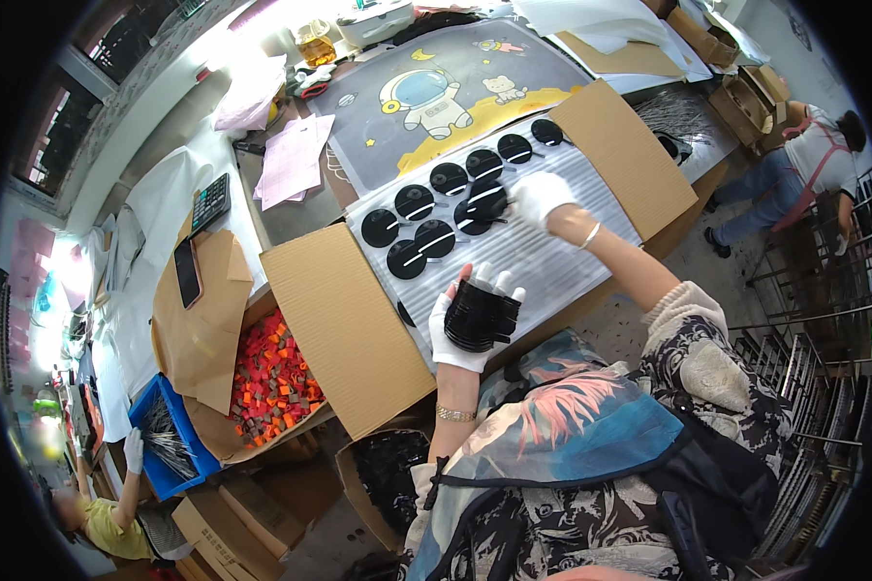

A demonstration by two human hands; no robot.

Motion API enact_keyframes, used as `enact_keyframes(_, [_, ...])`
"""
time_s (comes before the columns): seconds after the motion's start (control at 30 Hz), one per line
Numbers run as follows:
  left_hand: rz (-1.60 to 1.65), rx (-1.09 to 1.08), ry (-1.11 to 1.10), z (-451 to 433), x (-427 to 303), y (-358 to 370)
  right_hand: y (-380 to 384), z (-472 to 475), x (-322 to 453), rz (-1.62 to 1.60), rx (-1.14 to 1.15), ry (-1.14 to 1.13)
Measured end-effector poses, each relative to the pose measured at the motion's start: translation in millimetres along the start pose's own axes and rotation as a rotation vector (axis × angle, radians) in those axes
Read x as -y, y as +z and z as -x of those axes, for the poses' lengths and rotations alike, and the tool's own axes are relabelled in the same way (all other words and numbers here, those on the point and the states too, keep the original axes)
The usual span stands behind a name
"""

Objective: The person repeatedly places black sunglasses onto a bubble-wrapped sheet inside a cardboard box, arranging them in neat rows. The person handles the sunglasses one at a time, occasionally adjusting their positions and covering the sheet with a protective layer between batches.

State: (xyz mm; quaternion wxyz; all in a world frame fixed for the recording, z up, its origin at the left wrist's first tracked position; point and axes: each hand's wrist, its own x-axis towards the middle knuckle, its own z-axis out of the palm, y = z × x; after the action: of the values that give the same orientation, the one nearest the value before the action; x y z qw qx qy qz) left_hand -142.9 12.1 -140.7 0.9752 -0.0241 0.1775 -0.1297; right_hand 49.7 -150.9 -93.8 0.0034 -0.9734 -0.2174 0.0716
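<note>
My left hand (459, 341), in a white glove with the thumb tip bare, holds a stack of glossy black round discs with small tabs (481, 312). White-gloved too, my right hand (545, 197) pinches the right edge of a single black disc (488, 197). That disc partly covers another disc (468, 219) lying below it. Several more black discs (448, 179) lie in two rows on a white foam sheet (545, 254). The sheet rests in an open cardboard box, between its flaps. My right fingertips are partly hidden.
Cardboard flaps (349, 327) (625, 156) spread left and right. Beyond is an astronaut-printed mat (450, 94). At left are a phone (188, 272), a calculator (211, 202), a box of red and orange pieces (272, 381) and a blue bin (207, 465). Co-workers (814, 171) (116, 512) are at both sides.
</note>
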Motion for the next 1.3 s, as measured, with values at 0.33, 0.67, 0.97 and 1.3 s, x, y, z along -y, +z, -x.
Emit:
enact_keyframes(0.33, [-0.017, 0.105, 0.006, -44.5, -3.9, 4.8, -34.4, 37.3, -74.7, -0.132, 0.023, -0.004])
enact_keyframes(0.67, [-0.206, 0.358, -0.021, -28.9, 3.3, 10.3, -33.2, 89.1, 10.7, -0.566, 0.390, -0.210])
enact_keyframes(0.97, [-0.065, -0.071, -0.254, 32.6, 28.6, -5.3, -1.3, 64.9, 70.0, -0.342, 0.118, -0.307])
enact_keyframes(1.3, [-0.013, -0.091, -0.386, 36.1, 33.5, -2.2, -1.9, 79.6, -85.3, 0.239, -0.099, 0.189])
